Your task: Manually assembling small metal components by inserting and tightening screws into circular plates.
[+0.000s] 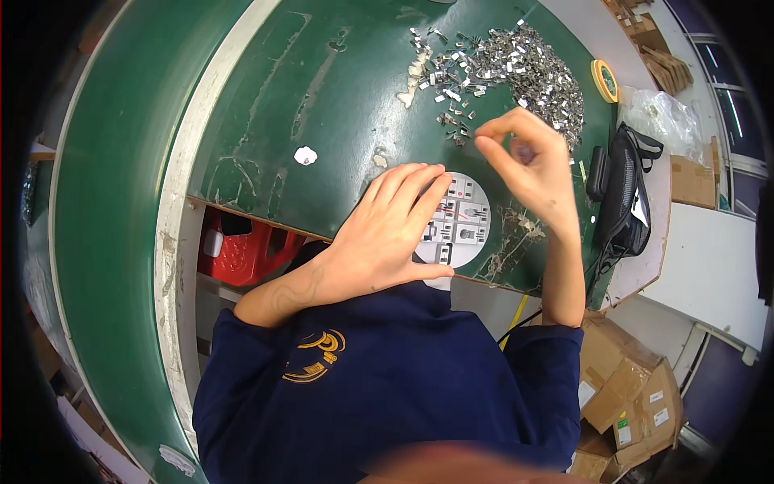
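My left hand lies palm down with its fingers stretched out over the left part of a round white plate. Small dark and metallic pieces sit in the several square sections of this plate, and my hand hides part of it. Above and to the right of the plate, my right hand is raised with thumb and index finger pinched together. Whatever is between those fingertips is too small to make out. Beyond the right hand spreads a large pile of small metal clip-like parts, with some scattered toward its left edge.
The worn green table carries a white scrap at left and a yellow tape roll at far right. A black bag rests along the right edge. Below stand a red stool and cardboard boxes.
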